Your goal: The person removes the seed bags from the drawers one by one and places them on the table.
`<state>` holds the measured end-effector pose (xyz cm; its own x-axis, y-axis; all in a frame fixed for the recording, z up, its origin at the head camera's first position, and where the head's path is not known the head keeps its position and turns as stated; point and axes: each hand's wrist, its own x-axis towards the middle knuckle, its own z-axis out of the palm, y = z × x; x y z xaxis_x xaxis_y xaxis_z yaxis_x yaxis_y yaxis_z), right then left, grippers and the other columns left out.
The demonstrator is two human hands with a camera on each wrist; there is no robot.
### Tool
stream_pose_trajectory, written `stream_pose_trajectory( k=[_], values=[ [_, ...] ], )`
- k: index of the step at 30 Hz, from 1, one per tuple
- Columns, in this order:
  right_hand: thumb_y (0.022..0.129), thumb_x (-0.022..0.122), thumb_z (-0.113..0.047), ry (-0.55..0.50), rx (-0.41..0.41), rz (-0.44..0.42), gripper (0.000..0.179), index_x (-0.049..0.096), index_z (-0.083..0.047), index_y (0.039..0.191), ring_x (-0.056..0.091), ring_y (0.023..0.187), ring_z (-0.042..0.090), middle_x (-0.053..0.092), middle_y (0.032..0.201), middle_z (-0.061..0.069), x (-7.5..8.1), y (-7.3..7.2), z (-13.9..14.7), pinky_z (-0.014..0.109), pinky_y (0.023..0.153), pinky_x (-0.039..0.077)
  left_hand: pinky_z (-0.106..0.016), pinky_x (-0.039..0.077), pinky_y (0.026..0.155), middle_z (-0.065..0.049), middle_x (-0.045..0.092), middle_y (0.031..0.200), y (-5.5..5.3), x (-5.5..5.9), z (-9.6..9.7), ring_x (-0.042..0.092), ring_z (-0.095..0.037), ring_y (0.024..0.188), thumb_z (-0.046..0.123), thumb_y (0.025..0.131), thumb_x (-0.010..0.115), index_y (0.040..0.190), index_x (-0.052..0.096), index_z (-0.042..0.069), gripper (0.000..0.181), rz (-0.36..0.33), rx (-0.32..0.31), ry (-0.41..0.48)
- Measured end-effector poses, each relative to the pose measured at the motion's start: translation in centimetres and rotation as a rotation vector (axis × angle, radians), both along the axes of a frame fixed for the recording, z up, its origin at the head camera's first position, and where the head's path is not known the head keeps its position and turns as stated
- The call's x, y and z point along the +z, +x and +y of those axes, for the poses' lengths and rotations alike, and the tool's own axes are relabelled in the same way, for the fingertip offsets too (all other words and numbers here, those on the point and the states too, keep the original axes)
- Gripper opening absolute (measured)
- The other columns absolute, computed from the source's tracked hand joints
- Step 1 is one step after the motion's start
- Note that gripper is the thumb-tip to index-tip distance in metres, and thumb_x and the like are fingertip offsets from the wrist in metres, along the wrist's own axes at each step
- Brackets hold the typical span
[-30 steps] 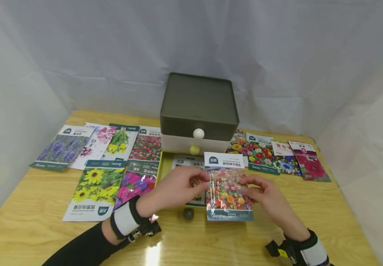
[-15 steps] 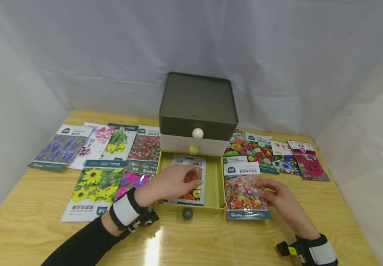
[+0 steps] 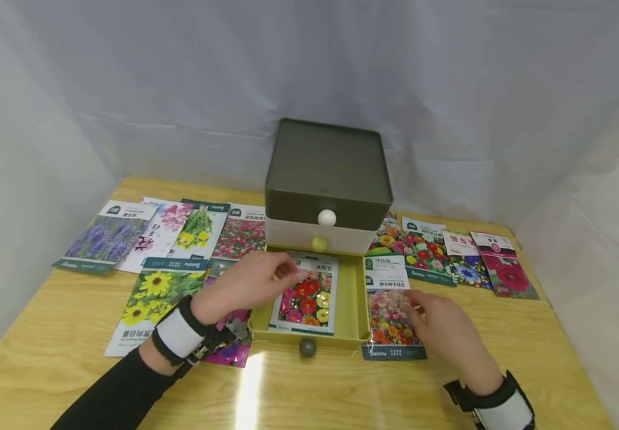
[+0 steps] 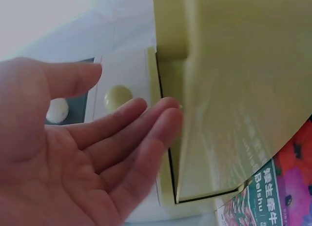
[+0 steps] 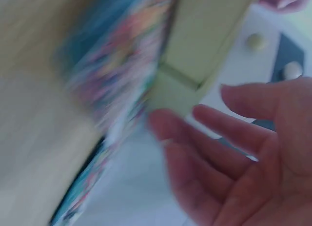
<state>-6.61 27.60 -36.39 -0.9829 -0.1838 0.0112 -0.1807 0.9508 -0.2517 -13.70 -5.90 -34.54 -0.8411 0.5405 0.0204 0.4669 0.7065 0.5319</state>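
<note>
A yellow-green drawer (image 3: 352,298) stands pulled out from a small drawer box (image 3: 331,158). Inside it lies a flower seed packet (image 3: 306,300) with red, pink and yellow blooms. My left hand (image 3: 245,286) hovers at the drawer's left side, thumb and fingers apart, holding nothing. Right of the drawer, a seed packet with mixed wildflowers (image 3: 392,316) lies over another white-topped packet (image 3: 387,263). My right hand (image 3: 444,325) is at the wildflower packet's right edge. In the right wrist view its fingers (image 5: 195,172) are loosely bent, with nothing between them and the thumb.
Several seed packets lie on the left, including lavender (image 3: 107,236) and a yellow-flower packet (image 3: 153,298). More, such as a red-flower packet (image 3: 508,269), lie at the back right. The drawer's dark knob (image 3: 307,347) sticks out in front. White cloth (image 3: 223,77) hangs behind.
My right hand has carried the wildflower packet from over the drawer to the table at its right and let go. My left hand has drawn back leftward, uncovering the packet in the drawer.
</note>
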Motion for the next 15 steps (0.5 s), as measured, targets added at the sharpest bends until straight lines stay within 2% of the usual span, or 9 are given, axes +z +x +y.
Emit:
stream_pose_trajectory(
  k=[4,7,9,12,15],
  values=[
    [0.094,0.051,-0.031,-0.054,0.104,0.183,0.023,0.065,-0.016,0.105,0.044,0.051,0.0,0.05,0.064,-0.016,1.4,-0.1,-2.9,0.025,0.047,0.04,-0.023,0.044,0.057,0.01,0.057,0.07,0.0,-0.2,0.5,0.05,-0.003,0.056,0.048,0.094,0.043,0.094,0.062,0.017,0.036,0.055,-0.041,-0.015],
    [0.092,0.054,-0.025,-0.051,0.202,0.278,0.017,0.067,-0.018,0.1,0.043,0.053,-0.002,0.053,0.068,-0.016,1.3,-0.5,-5.4,0.022,0.048,0.039,-0.024,0.04,0.047,0.008,0.049,0.059,0.3,-0.6,0.8,0.045,-0.007,0.047,0.04,0.095,0.046,0.08,0.057,0.018,0.028,0.126,-0.046,-0.117],
    [0.09,0.055,-0.025,0.002,0.262,0.318,0.016,0.067,-0.018,0.098,0.044,0.055,0.001,0.057,0.069,-0.014,0.8,-0.9,-6.9,0.021,0.047,0.038,-0.024,0.038,0.042,0.007,0.046,0.055,0.6,-0.9,1.0,0.043,-0.007,0.045,0.038,0.094,0.048,0.071,0.051,0.02,0.029,0.189,-0.044,-0.208],
    [0.089,0.057,-0.025,0.138,0.347,0.379,0.013,0.067,-0.018,0.093,0.048,0.065,0.007,0.062,0.073,-0.008,-0.5,-1.7,-8.9,0.023,0.055,0.04,-0.026,0.037,0.041,0.006,0.042,0.053,1.0,-1.6,1.1,0.041,-0.009,0.045,0.035,0.091,0.051,0.062,0.047,0.02,0.033,0.312,-0.05,-0.32],
    [0.087,0.058,-0.026,0.263,0.39,0.405,0.012,0.066,-0.017,0.087,0.048,0.068,0.014,0.059,0.064,-0.005,-1.5,-2.3,-10.1,0.03,0.063,0.041,-0.029,0.04,0.047,0.003,0.041,0.052,1.4,-2.1,1.3,0.042,-0.013,0.049,0.036,0.088,0.054,0.061,0.052,0.016,0.034,0.437,-0.061,-0.391]
  ],
)
